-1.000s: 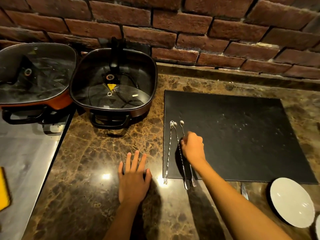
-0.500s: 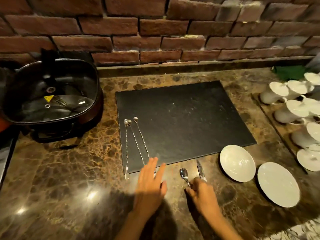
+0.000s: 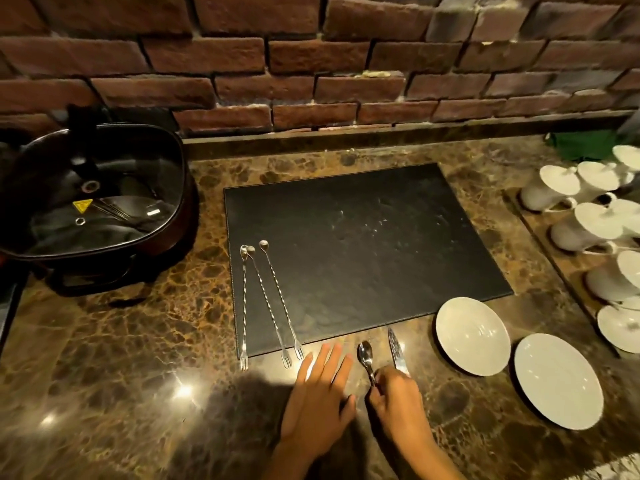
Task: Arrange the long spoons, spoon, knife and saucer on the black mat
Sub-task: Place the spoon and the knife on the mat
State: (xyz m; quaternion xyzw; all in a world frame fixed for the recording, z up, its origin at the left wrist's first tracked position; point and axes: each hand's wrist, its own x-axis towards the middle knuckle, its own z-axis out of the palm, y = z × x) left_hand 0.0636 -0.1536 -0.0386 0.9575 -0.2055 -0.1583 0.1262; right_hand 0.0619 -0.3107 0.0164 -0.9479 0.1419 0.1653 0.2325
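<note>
Head view: right hand (image 3: pixel 394 401) pinches the spoon (image 3: pixel 365 358) handle on the counter, just off the mat's (image 3: pixel 363 244) near edge, knife (image 3: pixel 397 351) beside it. Left hand (image 3: pixel 317 400) flat, open, empty. Three long spoons (image 3: pixel 268 299) lie on mat's left side; saucer (image 3: pixel 472 336) off its right corner.

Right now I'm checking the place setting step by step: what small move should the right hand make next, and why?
Probably lift the spoon and carry it forward onto the black mat. The right hand is closed on its handle, yet it lies on the counter beside the knife, just short of the mat's near edge. The three long spoons already lie at the mat's left.
</note>
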